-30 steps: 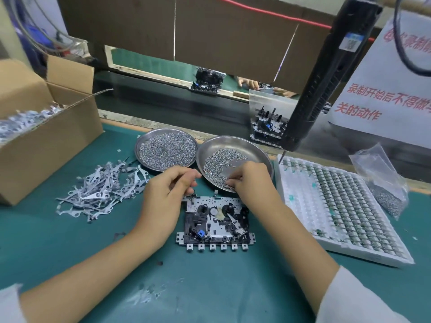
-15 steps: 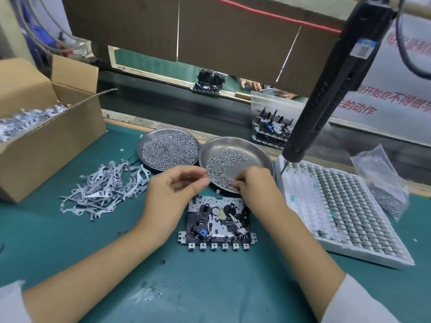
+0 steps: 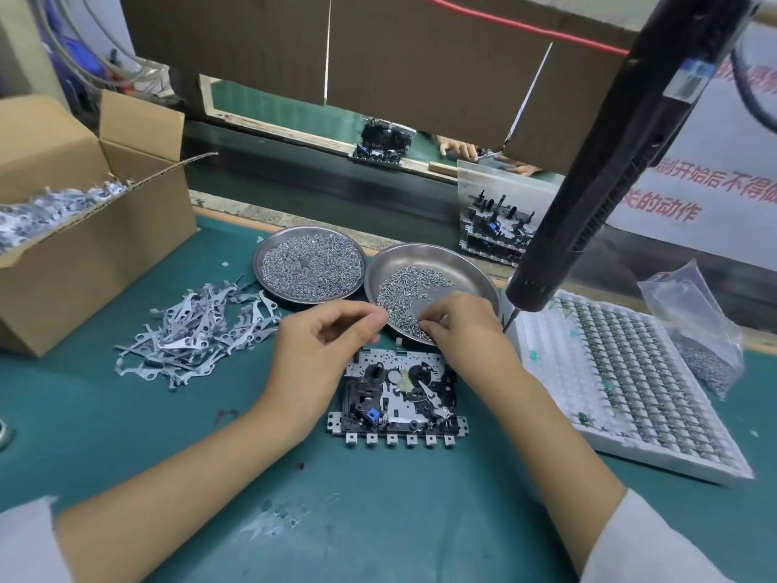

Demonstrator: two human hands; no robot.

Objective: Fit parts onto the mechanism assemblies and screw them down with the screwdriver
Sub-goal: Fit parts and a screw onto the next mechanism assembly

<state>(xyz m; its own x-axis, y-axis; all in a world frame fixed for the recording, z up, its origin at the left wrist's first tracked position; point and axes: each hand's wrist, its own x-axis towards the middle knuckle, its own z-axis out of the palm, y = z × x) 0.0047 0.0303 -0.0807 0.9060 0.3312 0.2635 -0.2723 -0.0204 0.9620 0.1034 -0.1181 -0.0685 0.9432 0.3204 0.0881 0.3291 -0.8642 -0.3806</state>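
Right hand (image 3: 460, 326) pinching screws (image 3: 403, 296) in the right dish (image 3: 471, 267), left hand (image 3: 319, 351) curled, grip unclear, mechanism assembly (image 3: 397, 397) mid-mat

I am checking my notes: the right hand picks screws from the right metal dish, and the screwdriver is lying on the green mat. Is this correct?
Not quite. In the head view the right hand does pick in the right metal dish, but the screwdriver hangs above the bench, not lying on the green mat.
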